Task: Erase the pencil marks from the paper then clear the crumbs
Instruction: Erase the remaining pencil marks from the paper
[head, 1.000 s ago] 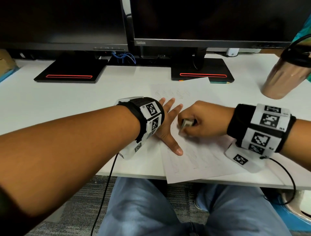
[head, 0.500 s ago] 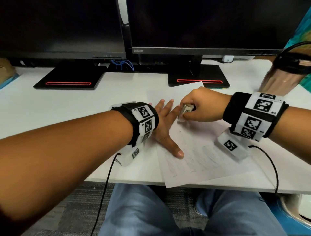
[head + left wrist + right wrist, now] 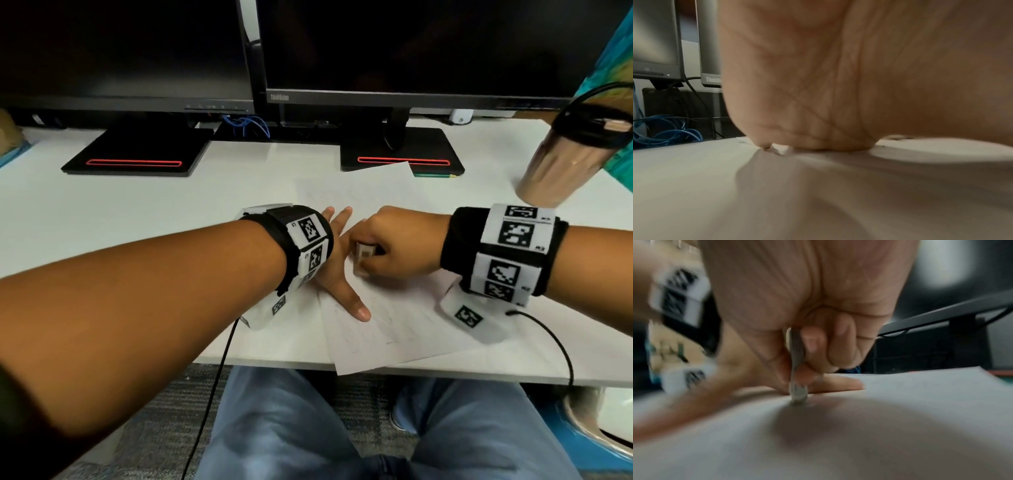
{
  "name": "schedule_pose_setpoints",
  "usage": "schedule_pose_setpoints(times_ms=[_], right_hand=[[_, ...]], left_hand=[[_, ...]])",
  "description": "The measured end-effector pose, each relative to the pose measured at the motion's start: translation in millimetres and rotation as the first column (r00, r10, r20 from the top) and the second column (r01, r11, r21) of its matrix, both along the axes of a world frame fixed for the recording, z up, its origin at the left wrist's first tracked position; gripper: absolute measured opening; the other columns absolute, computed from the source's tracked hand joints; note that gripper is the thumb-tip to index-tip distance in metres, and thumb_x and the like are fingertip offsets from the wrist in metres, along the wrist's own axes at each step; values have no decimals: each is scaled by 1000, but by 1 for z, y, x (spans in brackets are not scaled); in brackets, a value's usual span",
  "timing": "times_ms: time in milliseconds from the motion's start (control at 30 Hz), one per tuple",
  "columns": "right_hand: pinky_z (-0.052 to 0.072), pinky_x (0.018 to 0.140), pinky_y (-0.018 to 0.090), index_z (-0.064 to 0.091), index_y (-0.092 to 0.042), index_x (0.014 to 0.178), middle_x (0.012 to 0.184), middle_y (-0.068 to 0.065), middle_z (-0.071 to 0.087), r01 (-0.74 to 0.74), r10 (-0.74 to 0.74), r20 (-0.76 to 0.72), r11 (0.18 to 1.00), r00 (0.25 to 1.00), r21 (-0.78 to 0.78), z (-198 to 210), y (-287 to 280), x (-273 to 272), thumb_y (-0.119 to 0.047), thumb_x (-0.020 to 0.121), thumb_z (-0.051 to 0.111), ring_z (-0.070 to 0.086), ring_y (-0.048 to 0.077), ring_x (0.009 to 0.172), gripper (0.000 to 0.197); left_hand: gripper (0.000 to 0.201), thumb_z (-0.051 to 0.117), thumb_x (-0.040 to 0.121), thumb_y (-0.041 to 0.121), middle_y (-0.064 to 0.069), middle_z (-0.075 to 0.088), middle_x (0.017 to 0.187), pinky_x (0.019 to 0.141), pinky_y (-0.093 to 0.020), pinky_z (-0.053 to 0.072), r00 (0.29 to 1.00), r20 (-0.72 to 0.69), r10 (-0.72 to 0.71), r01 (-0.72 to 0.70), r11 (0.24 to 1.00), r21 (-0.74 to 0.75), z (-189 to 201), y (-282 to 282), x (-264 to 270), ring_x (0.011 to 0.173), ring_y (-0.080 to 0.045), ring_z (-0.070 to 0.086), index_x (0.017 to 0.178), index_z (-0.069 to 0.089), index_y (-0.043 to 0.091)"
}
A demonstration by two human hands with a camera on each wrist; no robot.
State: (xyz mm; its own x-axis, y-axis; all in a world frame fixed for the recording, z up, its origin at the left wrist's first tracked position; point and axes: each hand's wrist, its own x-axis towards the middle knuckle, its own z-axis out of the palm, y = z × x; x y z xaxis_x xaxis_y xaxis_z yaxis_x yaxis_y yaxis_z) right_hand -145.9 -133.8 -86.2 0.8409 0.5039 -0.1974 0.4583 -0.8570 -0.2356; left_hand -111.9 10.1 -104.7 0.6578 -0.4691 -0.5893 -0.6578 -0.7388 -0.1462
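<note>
White desk (image 3: 137, 219) carries the paper (image 3: 394, 315), pinned flat by the spread left hand (image 3: 337, 267) at nine o'clock of the eraser (image 3: 362, 260), which the right hand (image 3: 394, 246) pinches upright, tip on the sheet.

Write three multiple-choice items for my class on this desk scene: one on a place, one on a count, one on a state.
1. Where does the left hand rest?
A. on the paper
B. on the tumbler
C. on a monitor base

2. How many monitors stand at the back of the desk?
A. one
B. two
C. three

3. What is the right hand doing?
A. lying flat and open
B. gripping the eraser against the paper
C. lifting the tumbler

Answers:
1 A, fingers spread flat on the sheet.
2 B, two dark screens side by side.
3 B, fingers curl round the eraser, whose tip meets the sheet.
</note>
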Motion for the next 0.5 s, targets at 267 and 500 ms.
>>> schedule_pose_setpoints(times_ms=[267,500], right_hand=[[54,66,38,67,-15,97,76,2,68,30,-30,5,1000,1000,0,-2,1,-2,-30,87,62,62,19,69,19],[53,65,35,67,-11,95,77,4,67,59,-60,25,998,998,13,0,2,-4,-26,87,62,60,19,68,18]], left_hand=[[144,59,54,93,-10,-37,157,118,-58,-4,1000,1,7,-7,1000,-17,-1,0,1,147,-35,-28,151,-26,30],[142,57,55,93,-10,-38,157,118,-58,-4,1000,8,6,-6,1000,4,0,-2,1,147,-35,-28,152,-25,30]])
